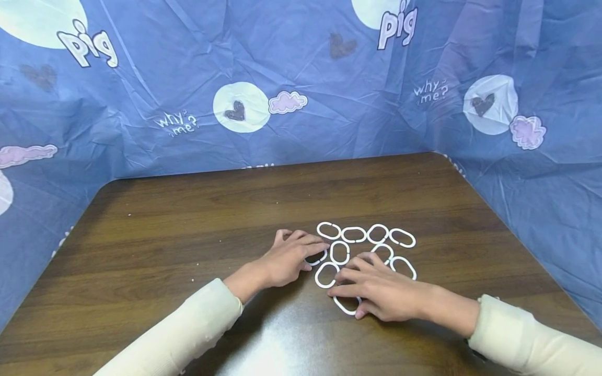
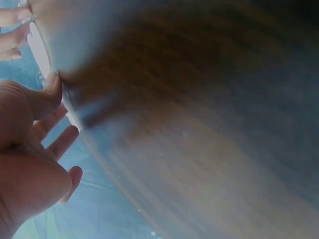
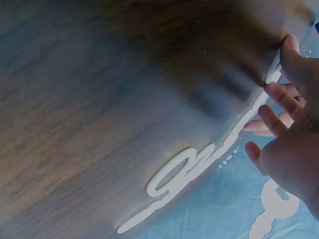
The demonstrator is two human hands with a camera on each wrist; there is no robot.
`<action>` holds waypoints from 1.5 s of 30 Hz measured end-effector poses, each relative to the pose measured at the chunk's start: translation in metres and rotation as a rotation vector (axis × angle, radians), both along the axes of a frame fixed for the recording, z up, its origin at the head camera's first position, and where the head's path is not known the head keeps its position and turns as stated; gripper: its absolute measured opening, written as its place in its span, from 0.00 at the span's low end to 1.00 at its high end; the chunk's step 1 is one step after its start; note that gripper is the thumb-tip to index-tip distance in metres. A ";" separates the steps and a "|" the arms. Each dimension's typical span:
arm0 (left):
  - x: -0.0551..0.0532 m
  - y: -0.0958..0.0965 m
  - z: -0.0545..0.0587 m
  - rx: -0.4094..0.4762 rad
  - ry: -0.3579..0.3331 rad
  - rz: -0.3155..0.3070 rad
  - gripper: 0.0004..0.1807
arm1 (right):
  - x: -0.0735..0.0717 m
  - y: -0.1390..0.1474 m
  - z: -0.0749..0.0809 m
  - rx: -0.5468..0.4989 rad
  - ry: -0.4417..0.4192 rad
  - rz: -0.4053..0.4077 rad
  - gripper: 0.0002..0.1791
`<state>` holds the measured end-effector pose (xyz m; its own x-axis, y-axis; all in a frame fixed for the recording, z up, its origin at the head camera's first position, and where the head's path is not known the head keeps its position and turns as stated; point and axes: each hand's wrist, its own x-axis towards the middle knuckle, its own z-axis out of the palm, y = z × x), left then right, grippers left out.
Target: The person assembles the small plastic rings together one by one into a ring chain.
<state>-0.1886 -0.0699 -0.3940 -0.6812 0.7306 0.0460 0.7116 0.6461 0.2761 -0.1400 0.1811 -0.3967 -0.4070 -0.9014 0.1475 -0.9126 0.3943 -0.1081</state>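
My left hand lies low at the left side of a group of white oval plastic links. Its thumb and index finger pinch one white link against the wooden table. The right hand is at the near side of the group, with thumb and index finger on opposite sides of the nearest link. Behind that hand are other links, partly covered by its fingers. Each uncovered link has a small gap in its ring. In the right wrist view, some links lie flat along the table beyond the fingers.
Several links form a row at the far side of the group. The brown wooden table extends around them, with a few tiny white specks on it. A blue printed cloth hangs behind the table and along its sides.
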 end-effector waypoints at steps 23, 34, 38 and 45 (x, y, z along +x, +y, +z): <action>-0.001 0.000 0.006 -0.028 0.012 0.080 0.30 | 0.001 -0.006 0.004 0.010 -0.041 -0.046 0.33; -0.002 -0.006 0.007 -0.008 -0.012 0.098 0.30 | 0.003 -0.008 0.003 -0.015 -0.030 -0.088 0.28; -0.002 -0.009 0.006 -0.004 -0.018 0.100 0.31 | 0.003 -0.009 0.000 -0.040 -0.001 -0.089 0.28; 0.001 -0.014 0.007 0.070 -0.007 0.086 0.29 | 0.001 -0.008 -0.005 -0.118 0.024 -0.090 0.26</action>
<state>-0.1877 -0.0836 -0.3868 -0.7417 0.6646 0.0904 0.6524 0.6836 0.3274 -0.1393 0.1735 -0.4019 -0.4802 -0.8375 0.2609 -0.8772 0.4601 -0.1375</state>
